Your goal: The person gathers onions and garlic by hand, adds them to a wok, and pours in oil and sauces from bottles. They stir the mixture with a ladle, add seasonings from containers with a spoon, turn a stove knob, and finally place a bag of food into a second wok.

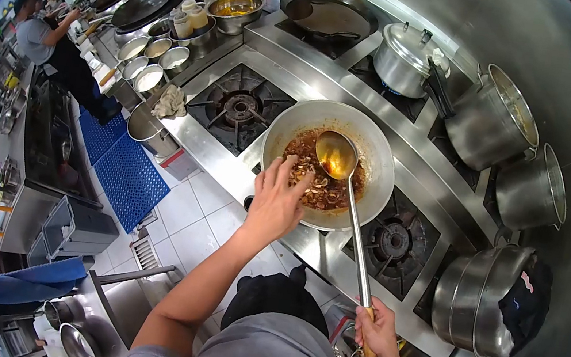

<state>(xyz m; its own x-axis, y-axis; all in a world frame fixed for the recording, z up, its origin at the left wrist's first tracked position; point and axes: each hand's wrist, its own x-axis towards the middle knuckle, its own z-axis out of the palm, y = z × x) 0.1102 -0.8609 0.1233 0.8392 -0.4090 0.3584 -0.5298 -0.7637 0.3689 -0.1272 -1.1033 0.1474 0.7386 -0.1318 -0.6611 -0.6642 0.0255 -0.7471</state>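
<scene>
My right hand grips the wooden handle end of a long metal ladle. The ladle's bowl rests over the dark food and holds some amber, oily liquid. My left hand is over the near left side of a wide metal pan, palm down with its fingers apart. Below those fingers is a brown, saucy mix of chopped food, with pale slices showing among the darker bits. The pan sits on the stove between two burners.
A bare burner lies left of the pan, another to its right. Behind stand a lidded pressure cooker and several tall pots. A crumpled cloth lies at the stove's left edge. Another person works farther left.
</scene>
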